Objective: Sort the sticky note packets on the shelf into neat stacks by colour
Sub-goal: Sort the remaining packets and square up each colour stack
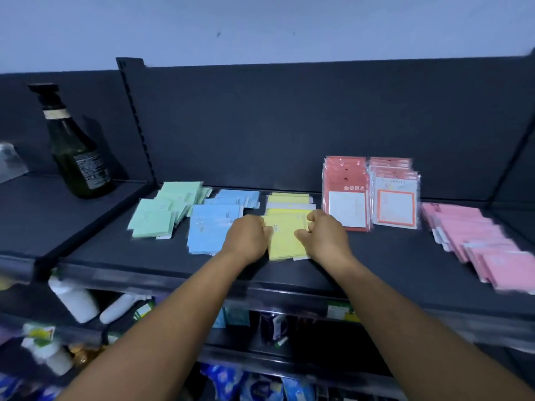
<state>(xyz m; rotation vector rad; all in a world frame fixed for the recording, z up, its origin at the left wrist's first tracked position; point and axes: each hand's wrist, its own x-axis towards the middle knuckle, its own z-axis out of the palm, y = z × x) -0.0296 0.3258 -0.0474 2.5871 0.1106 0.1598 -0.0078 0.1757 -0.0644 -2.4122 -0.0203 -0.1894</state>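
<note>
Two hands on the yellow packets [285, 241], front-centre of the shelf [376, 256].
Left hand [246, 235] curled against the stack's left edge, right hand [324, 237] curled at its right edge, fingertips pinching the top packet; stack sits between both grips. More yellow behind. Blue packets [208, 230] just left, green packets [159, 215] further left, pink packets [474, 235] far right.

- Green packets [155, 218], far left on the shelf [376, 256]: pale mint.
- Blue packets [211, 230]: light sky blue.
- Yellow packets [285, 241]: pale lemon.
- Pink packets [474, 238], right: soft pink.
- Red packs [346, 192], far: red-orange with a white square panel.
- Bordered packs [395, 202]: white with an orange frame.
- Shelf: dark grey.
- Bottle [76, 157], far left: dark green.
</note>
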